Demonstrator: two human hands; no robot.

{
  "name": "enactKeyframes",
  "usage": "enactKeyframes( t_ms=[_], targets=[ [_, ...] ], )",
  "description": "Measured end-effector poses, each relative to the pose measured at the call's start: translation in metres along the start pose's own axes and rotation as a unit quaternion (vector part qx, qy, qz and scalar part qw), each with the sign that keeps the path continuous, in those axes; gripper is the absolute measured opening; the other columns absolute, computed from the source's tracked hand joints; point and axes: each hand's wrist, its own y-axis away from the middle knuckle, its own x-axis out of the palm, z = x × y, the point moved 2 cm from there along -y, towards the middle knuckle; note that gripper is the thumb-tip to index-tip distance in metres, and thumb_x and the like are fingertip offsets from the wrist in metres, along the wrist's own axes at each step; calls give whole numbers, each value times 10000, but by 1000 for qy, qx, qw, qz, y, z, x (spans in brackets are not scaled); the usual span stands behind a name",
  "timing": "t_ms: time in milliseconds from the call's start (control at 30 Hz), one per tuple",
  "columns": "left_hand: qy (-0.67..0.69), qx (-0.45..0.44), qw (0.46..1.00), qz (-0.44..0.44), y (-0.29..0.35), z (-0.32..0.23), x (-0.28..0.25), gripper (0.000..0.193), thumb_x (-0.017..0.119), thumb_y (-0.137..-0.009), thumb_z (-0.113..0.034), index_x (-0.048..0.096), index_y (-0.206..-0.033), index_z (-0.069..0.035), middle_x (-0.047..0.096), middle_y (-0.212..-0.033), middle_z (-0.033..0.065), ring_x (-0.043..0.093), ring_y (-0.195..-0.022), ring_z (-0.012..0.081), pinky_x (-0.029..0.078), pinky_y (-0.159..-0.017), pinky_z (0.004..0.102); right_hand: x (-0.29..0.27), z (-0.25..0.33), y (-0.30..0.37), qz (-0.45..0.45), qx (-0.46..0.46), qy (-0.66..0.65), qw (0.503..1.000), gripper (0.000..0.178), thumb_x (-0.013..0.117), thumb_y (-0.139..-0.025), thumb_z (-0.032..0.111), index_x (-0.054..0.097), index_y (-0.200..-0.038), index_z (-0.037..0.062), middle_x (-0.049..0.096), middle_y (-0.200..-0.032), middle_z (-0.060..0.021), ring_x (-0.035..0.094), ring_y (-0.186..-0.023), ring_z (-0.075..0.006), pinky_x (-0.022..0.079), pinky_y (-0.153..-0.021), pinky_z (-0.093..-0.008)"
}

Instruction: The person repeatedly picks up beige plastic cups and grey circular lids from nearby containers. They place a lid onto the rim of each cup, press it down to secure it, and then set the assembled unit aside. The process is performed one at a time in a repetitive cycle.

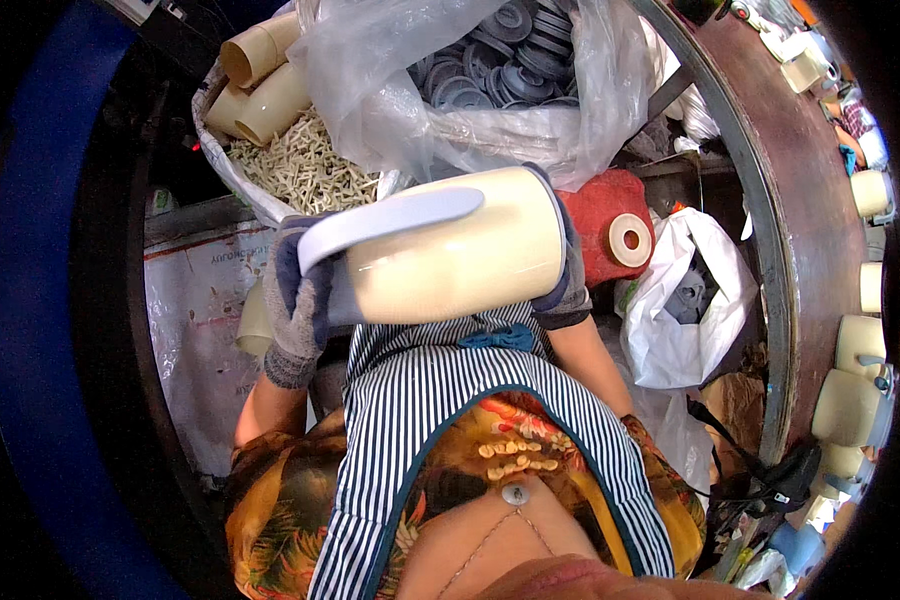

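Observation:
A cream jug with a pale grey handle lies on its side in front of my chest. At its left end, by the grey part where the handle starts, my left hand in a grey and dark blue glove is closed round it. My right hand, gloved alike, grips the opposite end; most of its fingers are hidden behind the jug. Just beyond the jug, a large clear plastic bag holds many grey round plastic parts.
Left of that bag, a white sack contains cream tubes and small pale sticks. To the right are a red bag with a cream ring, and a white bag of grey parts. More jugs line a brown worktop.

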Motion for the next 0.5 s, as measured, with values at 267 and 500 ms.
enactKeyframes(
  t_ms=[267,500],
  targets=[
    [-233,95,968,9,9,23,-21,390,539,-957,-254,518,-1239,15,570,-1158,146,577,-1024,266,469,-928,385,10,65,13,-108,25,-184,977,379,525,-977,178,495,-1299,-21,515,-1337,-145,497,-1240,-247,368,-1072,-366],
    [183,-98,978,-29,14,49,-3,311,529,-958,-168,530,-1212,11,560,-1165,192,585,-1014,298,459,-932,382,0,76,2,-77,112,-177,975,265,542,-927,78,563,-1172,-22,579,-1141,-118,543,-1079,-212,424,-956,-327]
  ],
)
